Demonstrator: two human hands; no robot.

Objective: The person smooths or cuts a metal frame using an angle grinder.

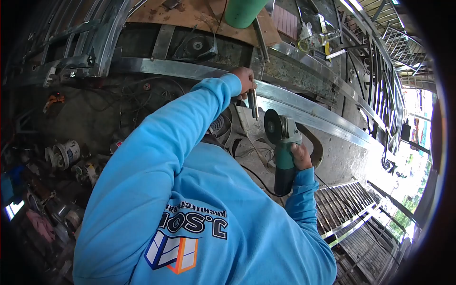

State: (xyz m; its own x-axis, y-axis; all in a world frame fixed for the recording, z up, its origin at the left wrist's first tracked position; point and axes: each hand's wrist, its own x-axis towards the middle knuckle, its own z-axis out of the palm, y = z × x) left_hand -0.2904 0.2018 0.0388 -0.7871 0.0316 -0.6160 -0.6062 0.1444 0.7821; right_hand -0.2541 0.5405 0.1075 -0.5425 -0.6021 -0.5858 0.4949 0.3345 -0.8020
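My right hand is wrapped round the green and black body of an angle grinder. Its dark disc faces up and to the left, near the lower end of a short narrow metal bar. That bar is gripped near its upper part by my left hand, fingers closed on it. My left hand is over the long shiny metal beam that runs across the view. A small gap shows between the disc and the bar.
A green container stands on a wooden board beyond the beam. Clear bottles lie at upper right. Metal grilles lean at right. Buckets and an orange tool are at left, with cables on the floor.
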